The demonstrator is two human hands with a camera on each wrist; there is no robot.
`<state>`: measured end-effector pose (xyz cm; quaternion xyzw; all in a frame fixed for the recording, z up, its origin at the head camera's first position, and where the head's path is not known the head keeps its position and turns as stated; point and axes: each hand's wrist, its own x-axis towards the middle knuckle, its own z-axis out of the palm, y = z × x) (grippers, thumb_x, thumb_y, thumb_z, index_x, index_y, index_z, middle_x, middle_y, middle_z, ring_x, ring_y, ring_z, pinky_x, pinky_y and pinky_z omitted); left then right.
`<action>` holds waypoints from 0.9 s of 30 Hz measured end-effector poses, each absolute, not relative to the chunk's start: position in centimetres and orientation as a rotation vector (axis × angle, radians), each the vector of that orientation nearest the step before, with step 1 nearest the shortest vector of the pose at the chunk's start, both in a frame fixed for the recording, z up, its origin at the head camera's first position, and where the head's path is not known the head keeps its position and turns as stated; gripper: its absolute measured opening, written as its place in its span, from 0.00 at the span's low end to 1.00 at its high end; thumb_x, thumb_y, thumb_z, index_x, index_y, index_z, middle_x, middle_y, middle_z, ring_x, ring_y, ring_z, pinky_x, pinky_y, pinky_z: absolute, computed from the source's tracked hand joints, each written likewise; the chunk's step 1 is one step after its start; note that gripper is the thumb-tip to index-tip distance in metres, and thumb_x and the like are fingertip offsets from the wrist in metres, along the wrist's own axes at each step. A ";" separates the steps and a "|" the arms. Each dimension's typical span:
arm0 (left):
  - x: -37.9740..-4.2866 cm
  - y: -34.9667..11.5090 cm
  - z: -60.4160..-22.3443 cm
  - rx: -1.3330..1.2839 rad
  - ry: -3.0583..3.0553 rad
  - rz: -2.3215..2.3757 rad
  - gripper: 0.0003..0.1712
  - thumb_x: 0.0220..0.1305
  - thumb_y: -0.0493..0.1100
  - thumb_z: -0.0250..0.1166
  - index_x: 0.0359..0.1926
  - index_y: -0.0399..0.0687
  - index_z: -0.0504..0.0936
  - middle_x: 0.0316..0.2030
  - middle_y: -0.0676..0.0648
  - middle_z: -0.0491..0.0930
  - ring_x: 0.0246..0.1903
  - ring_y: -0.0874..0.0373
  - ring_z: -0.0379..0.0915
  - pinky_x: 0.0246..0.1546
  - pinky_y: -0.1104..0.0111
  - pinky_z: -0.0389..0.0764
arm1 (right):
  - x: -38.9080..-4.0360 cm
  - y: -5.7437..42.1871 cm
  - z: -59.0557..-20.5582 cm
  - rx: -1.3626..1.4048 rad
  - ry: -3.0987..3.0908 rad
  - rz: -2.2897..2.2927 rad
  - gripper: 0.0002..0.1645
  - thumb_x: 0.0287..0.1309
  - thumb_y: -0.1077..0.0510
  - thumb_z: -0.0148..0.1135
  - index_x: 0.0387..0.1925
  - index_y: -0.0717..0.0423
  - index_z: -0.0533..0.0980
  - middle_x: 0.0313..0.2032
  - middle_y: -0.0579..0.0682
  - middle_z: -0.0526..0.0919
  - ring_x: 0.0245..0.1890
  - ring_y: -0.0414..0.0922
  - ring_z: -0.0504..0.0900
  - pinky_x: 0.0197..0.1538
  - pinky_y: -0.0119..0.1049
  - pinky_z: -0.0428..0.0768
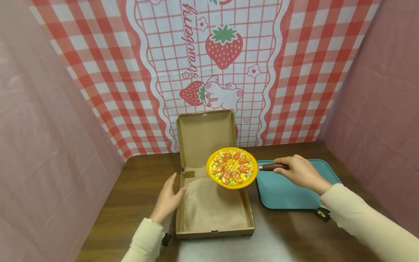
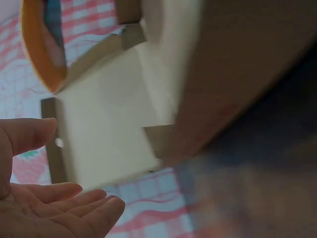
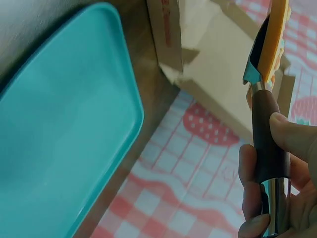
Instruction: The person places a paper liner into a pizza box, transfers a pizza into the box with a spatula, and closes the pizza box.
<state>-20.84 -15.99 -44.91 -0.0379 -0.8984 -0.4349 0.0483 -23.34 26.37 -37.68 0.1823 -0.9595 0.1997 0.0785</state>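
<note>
Hovering just left of the cardboard pizza box [image 1: 212, 214], the left hand [image 1: 167, 202] has thumb and fingers apart! Over the teal tray [image 1: 288, 193] at right, the right hand [image 1: 302, 174] grips a brown-handled pizza server [image 3: 266, 129], pizza [image 1: 232, 168] sitting on it above the box; farther, the raised lid [image 1: 204, 138], then strawberry-print cloth [image 1: 226, 47].

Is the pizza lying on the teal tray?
No, the right hand holds the pizza raised on a brown-handled server, above the open cardboard box.
</note>
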 end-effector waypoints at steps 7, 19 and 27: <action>-20.1 -17.0 -47.8 0.008 -2.776 -1.425 0.40 0.69 0.44 0.59 0.74 0.33 0.53 0.72 0.28 0.54 0.71 0.31 0.51 0.69 0.40 0.58 | -23.6 23.5 -38.7 0.583 -2.891 0.589 0.17 0.60 0.50 0.67 0.49 0.51 0.84 0.29 0.42 0.84 0.30 0.42 0.69 0.31 0.35 0.65; -19.8 -17.4 -50.1 -0.041 -2.682 -1.629 0.35 0.70 0.37 0.57 0.70 0.22 0.54 0.67 0.23 0.60 0.65 0.31 0.63 0.63 0.48 0.70 | -23.5 21.1 -41.0 0.635 -2.903 0.516 0.16 0.60 0.51 0.66 0.49 0.51 0.83 0.37 0.46 0.87 0.29 0.39 0.68 0.32 0.34 0.66; -19.9 -17.3 -51.5 -0.036 -2.642 -1.639 0.27 0.68 0.33 0.56 0.64 0.20 0.65 0.59 0.24 0.72 0.57 0.35 0.74 0.54 0.53 0.80 | -23.3 20.3 -42.3 0.641 -2.933 0.481 0.17 0.60 0.51 0.66 0.50 0.50 0.83 0.38 0.47 0.87 0.29 0.40 0.67 0.31 0.34 0.64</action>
